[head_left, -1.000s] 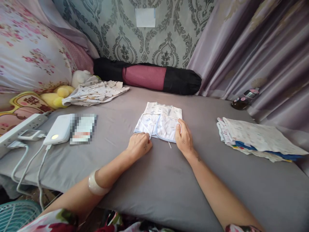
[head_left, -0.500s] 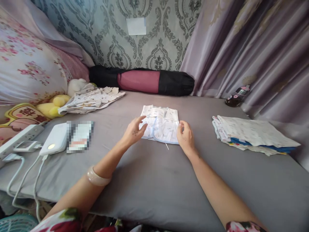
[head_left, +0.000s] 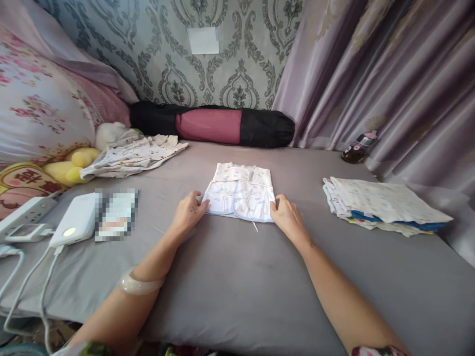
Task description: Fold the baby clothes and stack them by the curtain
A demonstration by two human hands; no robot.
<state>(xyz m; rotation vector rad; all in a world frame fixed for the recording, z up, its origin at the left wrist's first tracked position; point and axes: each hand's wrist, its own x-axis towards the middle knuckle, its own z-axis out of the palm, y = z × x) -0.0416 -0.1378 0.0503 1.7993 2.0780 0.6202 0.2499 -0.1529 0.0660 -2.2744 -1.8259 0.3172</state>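
Note:
A small white baby garment with light blue trim (head_left: 241, 193) lies folded flat on the grey bed sheet (head_left: 237, 287) in the middle of the view. My left hand (head_left: 190, 212) pinches its near left corner with curled fingers. My right hand (head_left: 287, 216) grips its near right corner the same way. A thin white tie string sticks out from the garment's near edge between my hands.
A stack of folded printed cloths (head_left: 382, 205) lies to the right. A loose patterned garment (head_left: 129, 153) and plush toys (head_left: 74, 163) sit at the left. A white power bank (head_left: 74, 225) with cables, a black and pink roll bag (head_left: 211, 123) and a bottle (head_left: 356, 148) are nearby.
My left hand went from the near left corner up over the garment's left side, then back to the corner. The garment now looks narrower and tidier. My right hand stayed at the right edge.

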